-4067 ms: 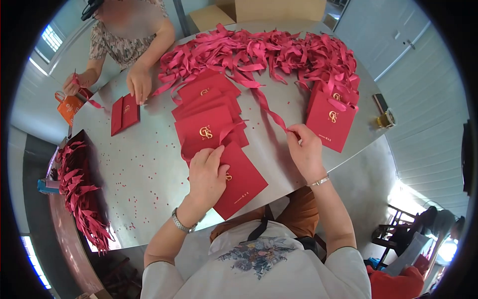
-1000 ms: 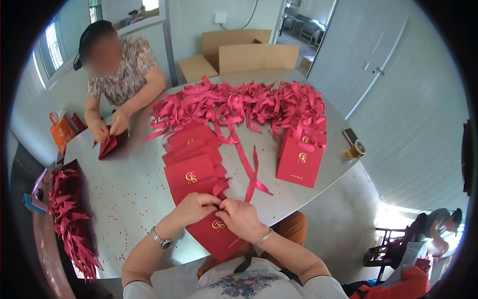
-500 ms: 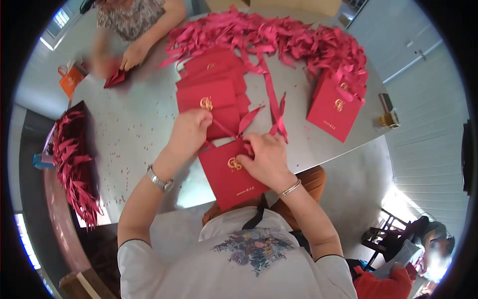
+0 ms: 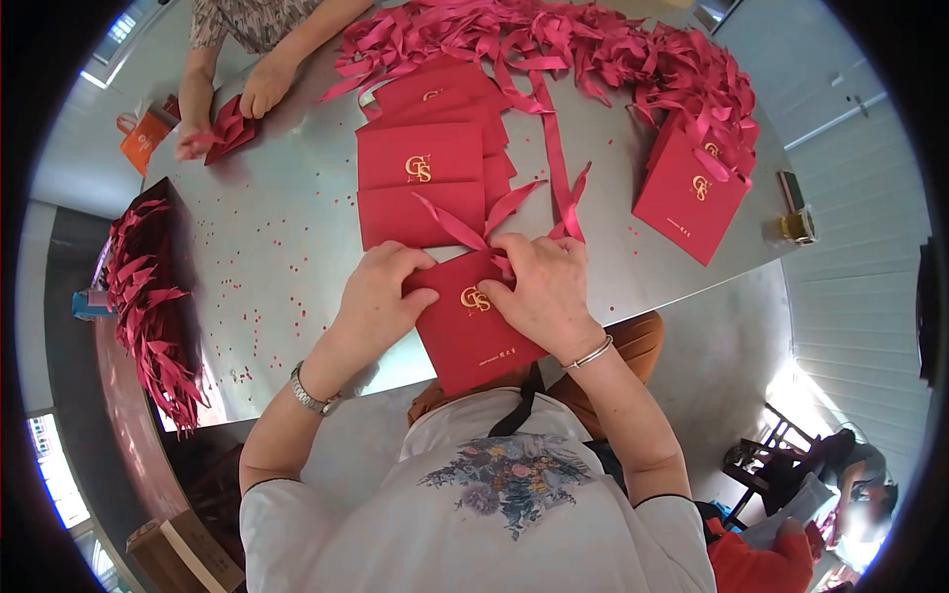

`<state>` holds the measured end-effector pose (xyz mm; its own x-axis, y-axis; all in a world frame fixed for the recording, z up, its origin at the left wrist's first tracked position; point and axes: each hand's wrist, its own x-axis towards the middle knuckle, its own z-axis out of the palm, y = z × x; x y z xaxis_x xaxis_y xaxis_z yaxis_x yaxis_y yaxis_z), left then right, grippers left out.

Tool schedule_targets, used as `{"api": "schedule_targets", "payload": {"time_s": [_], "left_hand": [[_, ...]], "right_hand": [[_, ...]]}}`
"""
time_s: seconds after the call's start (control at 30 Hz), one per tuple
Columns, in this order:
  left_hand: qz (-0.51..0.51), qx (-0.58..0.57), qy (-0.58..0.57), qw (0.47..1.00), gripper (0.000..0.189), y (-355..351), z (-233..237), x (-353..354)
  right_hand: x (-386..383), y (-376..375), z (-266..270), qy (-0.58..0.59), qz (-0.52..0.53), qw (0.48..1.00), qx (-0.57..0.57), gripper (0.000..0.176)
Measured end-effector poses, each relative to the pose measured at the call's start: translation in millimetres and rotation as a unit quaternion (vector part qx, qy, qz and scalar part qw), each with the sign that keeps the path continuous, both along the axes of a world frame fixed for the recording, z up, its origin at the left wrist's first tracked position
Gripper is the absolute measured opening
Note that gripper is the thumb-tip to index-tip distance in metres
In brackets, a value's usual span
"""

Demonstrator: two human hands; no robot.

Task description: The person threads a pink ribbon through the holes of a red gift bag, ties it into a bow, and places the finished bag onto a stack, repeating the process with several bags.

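Note:
A red gift bag (image 4: 481, 331) with gold lettering lies tilted at the table's front edge, a pink ribbon (image 4: 484, 222) at its top. My left hand (image 4: 388, 295) holds its upper left edge, thumb on the front face. With thumb and fingers, my right hand (image 4: 539, 292) grips the bag's top right part, close to the ribbon. The ribbon's two loose ends spread outward beyond my fingers. Just behind lies an overlapping stack of red bags (image 4: 420, 212), and a long ribbon (image 4: 556, 148) runs beside it.
Pink ribbons (image 4: 554, 44) heap along the far side. More red bags (image 4: 692, 198) lie at right, near a glass (image 4: 798, 225). A box of ribboned bags (image 4: 148, 306) stands at left. A co-worker's hands (image 4: 265, 87) hold a red bag (image 4: 232, 128) at the far left.
My left hand has let go of the ribbon and moved down onto the bag's left edge. The ribbon ends now spread apart. The whole view has shifted slightly.

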<state>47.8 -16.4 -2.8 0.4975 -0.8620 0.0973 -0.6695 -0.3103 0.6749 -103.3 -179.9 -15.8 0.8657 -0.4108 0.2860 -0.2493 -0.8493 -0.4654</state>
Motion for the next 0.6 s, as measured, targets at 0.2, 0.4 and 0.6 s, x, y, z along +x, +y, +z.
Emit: {"api": "schedule_targets", "payload": {"time_s": [0.2,0.4,0.6], "left_hand": [[0.047,0.017,0.116,0.992,0.019,6,4,5],[0.093,0.017,0.219,0.971,0.015,8,9,16],[0.101,0.024,0.206,0.973,0.014,3,9,17]], "right_hand": [[-19,-31,22,0.055,0.024,0.995,-0.077,0.040],[-47,-93,22,0.095,0.032,0.991,-0.090,0.006],[-62,-98,48,0.033,0.033,0.994,-0.101,0.007]]}}
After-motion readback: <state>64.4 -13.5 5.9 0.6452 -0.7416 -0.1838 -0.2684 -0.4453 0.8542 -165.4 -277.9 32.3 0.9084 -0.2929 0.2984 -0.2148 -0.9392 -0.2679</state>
